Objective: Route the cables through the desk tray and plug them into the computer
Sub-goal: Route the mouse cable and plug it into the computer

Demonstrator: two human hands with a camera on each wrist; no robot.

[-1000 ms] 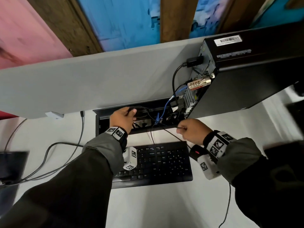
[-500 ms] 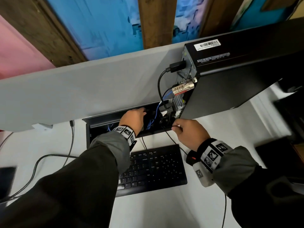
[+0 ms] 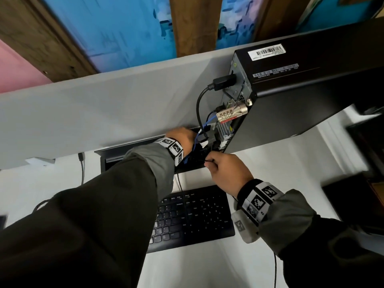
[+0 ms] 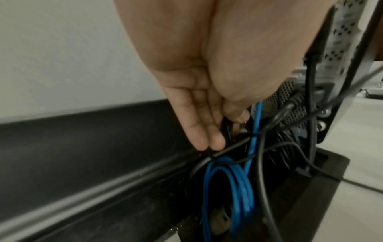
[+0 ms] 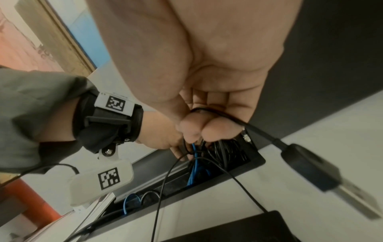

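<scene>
Desk tray [image 3: 116,155]: left hand [image 4: 207,101] farther right, pinching black cable [image 4: 234,148] (right hand [image 5: 207,101] likewise gripping one).

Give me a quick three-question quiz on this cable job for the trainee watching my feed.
1. True or false: the USB plug hanging from the right hand is already seated in the computer.
2. What colour is the looped cable in the desk tray under the left hand?
3. Which sits nearest the person: A) keyboard, B) combination lock, C) barcode label?

Key: 1 false, the plug hangs free; 2 blue; 3 A.
</scene>
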